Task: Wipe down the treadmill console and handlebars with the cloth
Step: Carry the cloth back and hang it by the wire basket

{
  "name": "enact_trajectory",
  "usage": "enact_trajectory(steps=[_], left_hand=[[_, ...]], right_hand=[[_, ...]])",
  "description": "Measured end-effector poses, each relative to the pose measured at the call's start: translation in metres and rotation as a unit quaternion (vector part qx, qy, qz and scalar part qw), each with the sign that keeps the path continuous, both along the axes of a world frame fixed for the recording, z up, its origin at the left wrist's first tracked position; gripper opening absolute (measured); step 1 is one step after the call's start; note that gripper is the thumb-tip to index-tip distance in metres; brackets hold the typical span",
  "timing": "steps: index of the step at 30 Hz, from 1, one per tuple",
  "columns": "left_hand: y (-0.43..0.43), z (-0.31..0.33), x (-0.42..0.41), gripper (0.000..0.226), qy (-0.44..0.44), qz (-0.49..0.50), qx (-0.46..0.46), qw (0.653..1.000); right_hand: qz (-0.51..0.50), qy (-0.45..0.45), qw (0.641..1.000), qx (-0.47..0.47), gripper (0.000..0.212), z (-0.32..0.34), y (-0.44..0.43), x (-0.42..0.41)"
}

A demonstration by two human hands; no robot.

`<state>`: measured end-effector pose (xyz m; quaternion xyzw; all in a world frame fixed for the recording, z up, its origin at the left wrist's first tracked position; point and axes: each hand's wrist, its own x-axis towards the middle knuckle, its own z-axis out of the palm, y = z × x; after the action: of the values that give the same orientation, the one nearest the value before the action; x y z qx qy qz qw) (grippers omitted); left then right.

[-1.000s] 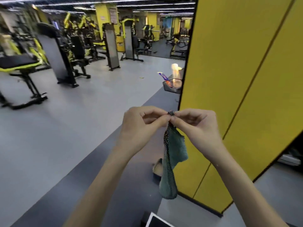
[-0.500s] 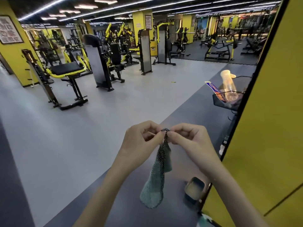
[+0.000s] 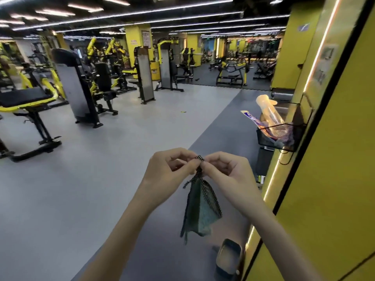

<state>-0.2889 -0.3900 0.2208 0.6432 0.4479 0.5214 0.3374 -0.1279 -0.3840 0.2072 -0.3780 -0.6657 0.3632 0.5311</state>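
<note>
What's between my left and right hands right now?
Head view: only a corner of the cloth, pinched by the left hand and the right hand.

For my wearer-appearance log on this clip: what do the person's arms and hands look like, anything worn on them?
The left forearm and right forearm are bare to the frame edge, with no sleeves in view. The left hand and right hand wear no gloves, and no watch, ring, bracelet or marking is visible on either.
</note>
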Motion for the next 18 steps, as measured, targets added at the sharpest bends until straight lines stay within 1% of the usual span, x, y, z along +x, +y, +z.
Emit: enact_trajectory(steps=[2, 4, 7, 9, 11, 13, 16, 18], left_hand=[[0.031, -0.022, -0.003, 0.004, 0.006, -0.04, 0.024, 0.999], [0.062, -0.054, -0.003, 0.009, 0.005, -0.082, 0.024, 0.996], [0.105, -0.107, 0.0, 0.014, -0.023, -0.161, 0.035, 0.986], [0.122, -0.139, 0.0, 0.014, -0.032, -0.195, 0.029, 0.98], [0.132, -0.155, 0.003, 0.011, -0.039, -0.216, 0.017, 0.976], [0.141, -0.162, 0.01, 0.006, -0.041, -0.249, 0.004, 0.968], [0.16, -0.164, 0.022, 0.013, -0.036, -0.317, -0.01, 0.948], [0.176, -0.168, 0.034, 0.009, -0.025, -0.34, -0.008, 0.94]], right_hand=[[-0.046, 0.004, 0.999, 0.021, 0.01, -0.021, 0.02, -0.005], [-0.094, 0.006, 0.994, 0.047, 0.01, -0.047, 0.038, -0.01], [-0.179, -0.021, 0.979, 0.1, 0.01, -0.096, 0.058, -0.017], [-0.213, -0.018, 0.974, 0.079, 0.01, -0.124, 0.063, -0.022], [-0.242, -0.022, 0.969, 0.045, 0.011, -0.137, 0.065, -0.024], [-0.276, -0.036, 0.96, 0.019, 0.012, -0.142, 0.066, -0.022], [-0.324, -0.038, 0.945, 0.002, 0.012, -0.143, 0.073, -0.014], [-0.347, -0.026, 0.938, -0.005, 0.015, -0.148, 0.077, -0.005]])
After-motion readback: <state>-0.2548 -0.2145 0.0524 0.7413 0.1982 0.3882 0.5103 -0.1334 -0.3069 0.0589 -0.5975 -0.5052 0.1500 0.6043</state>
